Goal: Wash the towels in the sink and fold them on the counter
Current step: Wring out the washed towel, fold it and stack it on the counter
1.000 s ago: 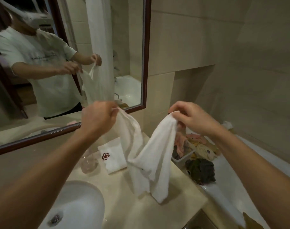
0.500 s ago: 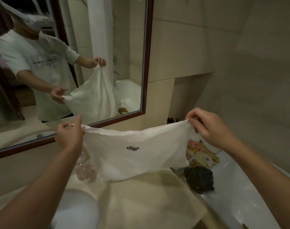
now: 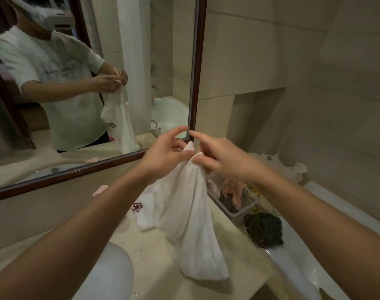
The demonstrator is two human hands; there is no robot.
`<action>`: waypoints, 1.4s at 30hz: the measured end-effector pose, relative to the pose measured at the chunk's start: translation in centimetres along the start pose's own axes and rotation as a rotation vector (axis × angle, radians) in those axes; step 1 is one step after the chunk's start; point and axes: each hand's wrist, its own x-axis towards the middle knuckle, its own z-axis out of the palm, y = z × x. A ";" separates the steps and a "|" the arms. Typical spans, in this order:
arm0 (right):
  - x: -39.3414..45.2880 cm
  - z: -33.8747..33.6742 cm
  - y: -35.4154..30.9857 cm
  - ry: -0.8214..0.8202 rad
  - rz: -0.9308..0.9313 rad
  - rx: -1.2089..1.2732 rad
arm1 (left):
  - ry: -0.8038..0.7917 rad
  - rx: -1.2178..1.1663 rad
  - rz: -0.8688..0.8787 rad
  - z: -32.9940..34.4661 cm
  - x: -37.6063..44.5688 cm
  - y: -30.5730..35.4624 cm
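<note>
A white towel [image 3: 191, 215] hangs folded in half above the beige counter [image 3: 154, 254], its lower end near the counter's front. My left hand [image 3: 165, 154] and my right hand [image 3: 219, 161] meet at its top and both pinch the gathered corners. Behind it a folded white towel with a dark red flower emblem [image 3: 141, 211] lies on the counter. The white sink basin [image 3: 111, 276] is at the lower left, partly hidden by my left forearm.
A clear tray of pink, yellow and dark cloths [image 3: 238, 200] stands at the counter's right end. A dark crumpled cloth [image 3: 264, 228] lies on the white bathtub rim [image 3: 297, 269]. More white towels [image 3: 280, 165] sit by the wall. A framed mirror [image 3: 94, 83] rises behind.
The towel was stretched wide between my hands half a second ago. My hands have come together, and the towel now hangs doubled from them.
</note>
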 end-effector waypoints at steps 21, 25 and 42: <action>1.1 -1.0 1.7 0.040 0.063 -0.176 | 0.062 0.613 0.126 1.2 -2.9 -9.6; 0.3 -1.5 2.3 0.053 0.056 -0.152 | 0.037 0.535 -0.341 0.8 -3.8 -12.3; -3.4 -0.7 7.7 0.094 0.046 -0.270 | -0.087 0.153 -0.651 -5.7 1.4 -5.7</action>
